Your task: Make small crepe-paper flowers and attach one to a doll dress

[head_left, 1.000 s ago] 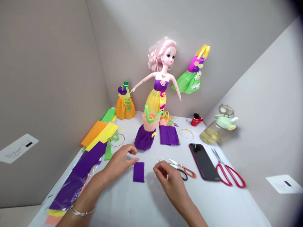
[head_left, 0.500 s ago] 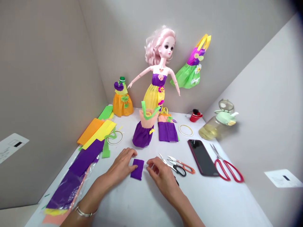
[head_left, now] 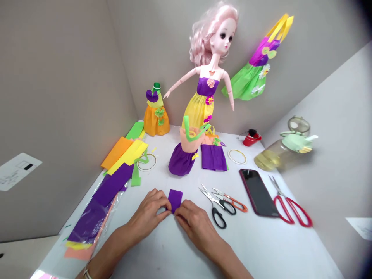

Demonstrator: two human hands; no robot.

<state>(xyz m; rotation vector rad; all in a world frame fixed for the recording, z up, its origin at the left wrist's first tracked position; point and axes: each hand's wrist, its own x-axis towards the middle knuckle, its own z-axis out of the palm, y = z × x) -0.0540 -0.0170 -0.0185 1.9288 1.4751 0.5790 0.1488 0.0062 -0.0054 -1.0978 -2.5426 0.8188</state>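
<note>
A small purple rectangle of what looks like crepe paper (head_left: 176,199) lies on the white table between my hands. My left hand (head_left: 151,207) is closed, thumb and fingers pinching the paper's near left corner. At the near right corner, my right hand (head_left: 195,219) pinches the same piece with its fingers bent. Part of the paper's near edge is hidden under the fingertips. Black-handled scissors (head_left: 216,204) lie just right of my right hand, and orange-handled scissors (head_left: 234,201) rest partly against them.
Behind stand a small purple-and-peach dress (head_left: 186,155) and a pink-haired doll (head_left: 207,91). Folded purple sheets (head_left: 112,186) lie along the left side. A phone (head_left: 258,192), red-handled scissors (head_left: 292,205) and an open bottle (head_left: 279,153) are at right.
Both hands have come together at the near edge of the purple paper and now pinch it; before, my right hand was apart from it. The whole view has shifted slightly.
</note>
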